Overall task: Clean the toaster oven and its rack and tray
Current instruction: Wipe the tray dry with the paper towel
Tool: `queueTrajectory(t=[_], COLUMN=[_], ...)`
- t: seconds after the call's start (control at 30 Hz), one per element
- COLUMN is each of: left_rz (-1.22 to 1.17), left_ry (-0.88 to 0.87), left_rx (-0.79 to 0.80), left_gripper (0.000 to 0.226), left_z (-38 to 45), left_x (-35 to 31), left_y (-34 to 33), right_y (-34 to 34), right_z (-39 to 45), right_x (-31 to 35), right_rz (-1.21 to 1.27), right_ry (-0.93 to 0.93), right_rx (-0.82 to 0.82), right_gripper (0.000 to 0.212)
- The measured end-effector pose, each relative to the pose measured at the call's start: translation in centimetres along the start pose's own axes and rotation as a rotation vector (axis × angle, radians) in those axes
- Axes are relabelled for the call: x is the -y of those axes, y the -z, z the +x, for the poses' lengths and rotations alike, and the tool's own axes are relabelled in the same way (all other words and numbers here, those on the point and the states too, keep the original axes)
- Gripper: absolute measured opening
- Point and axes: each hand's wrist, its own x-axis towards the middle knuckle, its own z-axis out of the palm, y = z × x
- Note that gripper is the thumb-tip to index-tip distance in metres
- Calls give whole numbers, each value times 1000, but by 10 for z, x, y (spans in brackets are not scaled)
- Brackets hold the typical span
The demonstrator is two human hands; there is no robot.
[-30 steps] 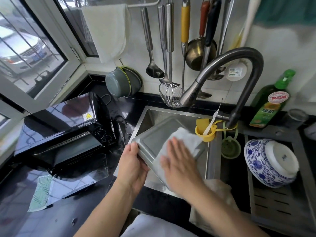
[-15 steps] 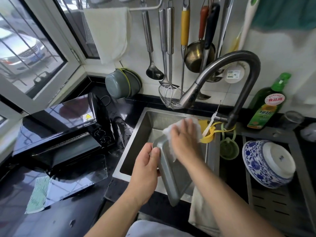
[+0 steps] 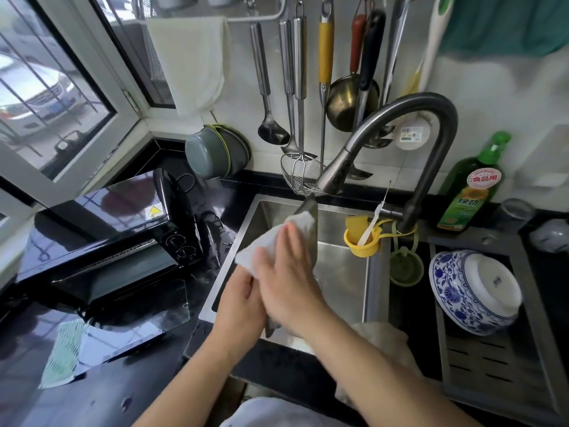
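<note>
The grey metal tray [image 3: 311,232] stands on edge over the steel sink [image 3: 348,272], seen almost edge-on. My left hand [image 3: 243,300] grips its near lower edge. My right hand [image 3: 289,278] lies flat with straight fingers, pressing a white cloth [image 3: 268,245] against the tray's left face. The black toaster oven [image 3: 107,229] sits on the dark counter at left, its glass door [image 3: 135,309] folded down open. No rack is visible.
The curved faucet [image 3: 400,140] arches over the sink, with hanging utensils [image 3: 295,87] behind it. A blue-and-white bowl [image 3: 474,291] lies on the drainer at right, a green bottle [image 3: 471,186] behind. A green-striped cloth [image 3: 61,352] rests on the counter, a beige towel [image 3: 385,337] on the sink's front rim.
The tray has been turned from lying tilted to standing on edge. My right hand with the cloth slid from the tray's upper end down its left face. My left hand shifted right.
</note>
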Motion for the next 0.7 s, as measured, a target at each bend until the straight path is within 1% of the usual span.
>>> queueTrajectory(t=[0.07,0.13,0.23,0.3,0.37,0.43,0.5,0.57,0.63,0.7], left_rz=[-14,-55,-276,-406,-539,-656,-729,-793,-837,-874], left_ry=[-44,-37,89,177,258,334,429,528,609,654], left_rx=[-57,-159,-370,-464,-540,-615,-651,-661,-652,-625], left_gripper=[18,19,28,32,34,33,28,20,22,28], left_z=[2,4,11,20,32,43,48,47,41,35], left_x=[-6,-4,0,0,3,9,19,28,32,36], left_y=[4,7,10,13,19,28,35,37,33,26], right_y=[14,23,26,18,7,2,0,-1,-4,-11], right_z=[43,74,96,89,76,62,48,34,22,10], right_x=[-11,-24,-52,-69,-89,-111,-128,-132,-121,-103], right_rz=[51,110,203,187,114,24,-38,-123,-183,-342], right_ry=[-79,-142,-139,-92,-70,-63,-34,54,105,193], right_rx=[-63,-108,-266,-345,-360,-323,-287,-321,-357,-296], right_gripper=[73,68,49,34,28,29,36,43,43,46])
